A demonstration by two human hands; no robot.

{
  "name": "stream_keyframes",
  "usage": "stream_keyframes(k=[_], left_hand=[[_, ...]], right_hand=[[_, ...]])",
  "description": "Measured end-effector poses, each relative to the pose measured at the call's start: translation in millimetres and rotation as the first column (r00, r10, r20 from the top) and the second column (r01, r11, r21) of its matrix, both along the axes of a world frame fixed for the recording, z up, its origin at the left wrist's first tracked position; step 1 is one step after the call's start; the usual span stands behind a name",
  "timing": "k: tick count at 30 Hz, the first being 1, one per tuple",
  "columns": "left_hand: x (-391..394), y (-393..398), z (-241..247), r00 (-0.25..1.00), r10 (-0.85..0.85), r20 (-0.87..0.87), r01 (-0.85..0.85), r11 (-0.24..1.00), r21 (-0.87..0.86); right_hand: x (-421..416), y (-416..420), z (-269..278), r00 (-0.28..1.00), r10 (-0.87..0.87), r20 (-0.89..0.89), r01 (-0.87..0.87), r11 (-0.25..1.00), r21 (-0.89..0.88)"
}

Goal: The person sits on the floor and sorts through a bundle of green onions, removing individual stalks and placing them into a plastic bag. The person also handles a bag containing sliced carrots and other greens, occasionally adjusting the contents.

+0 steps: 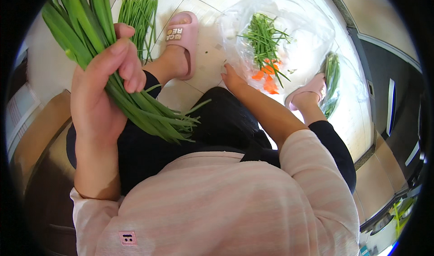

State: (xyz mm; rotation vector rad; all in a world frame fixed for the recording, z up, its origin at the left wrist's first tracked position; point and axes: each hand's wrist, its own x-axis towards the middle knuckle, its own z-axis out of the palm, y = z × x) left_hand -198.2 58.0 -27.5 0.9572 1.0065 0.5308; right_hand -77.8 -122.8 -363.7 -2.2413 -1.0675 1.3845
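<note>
A bunch of long flat green leaves, seemingly garlic chives [142,112], is gripped in my left hand [108,66], raised close to the camera. My right hand [233,79] reaches down near the floor beside a clear plastic bag, with some fingers apart and no object visible in it. On the bag [305,25] lie short green stem pieces [262,39] and orange peel-like scraps [270,83]. A pile of thin green stalks [139,15] rests on the tiles behind my left hand. More greens [332,83] lie in clear plastic at the right.
My feet in pink slippers [191,35] [305,89] stand apart on the tiled floor [203,5]. Dark cabinet or appliance fronts [376,66] border the right side. A curved brown surface [44,127] is at the left.
</note>
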Motion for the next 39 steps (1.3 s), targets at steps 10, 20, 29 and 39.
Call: stream_keyframes(k=[10, 20, 29, 39], left_hand=[[1.0, 18.2, -4.1, 0.998, 0.013, -0.069, -0.018, 0.997, -0.080], [3.1, 15.5, -13.4, 0.999, -0.003, -0.046, -0.001, 0.996, -0.092], [13.5, 15.8, -16.6, 0.998, 0.058, -0.029, -0.061, 0.986, -0.152], [24.9, 4.2, -3.7, 0.997, 0.042, -0.061, -0.051, 0.987, -0.151]], right_hand=[[-17.9, -2.4, -107.3, 0.989, -0.037, 0.146, 0.014, 0.987, 0.157], [-18.1, 84.7, -38.4, 0.993, 0.026, 0.114, -0.069, 0.919, 0.389], [-24.2, 86.8, -64.3, 0.991, -0.110, -0.076, 0.130, 0.925, 0.356], [-7.5, 57.6, 44.7, 0.953, 0.285, 0.098, -0.294, 0.811, 0.506]])
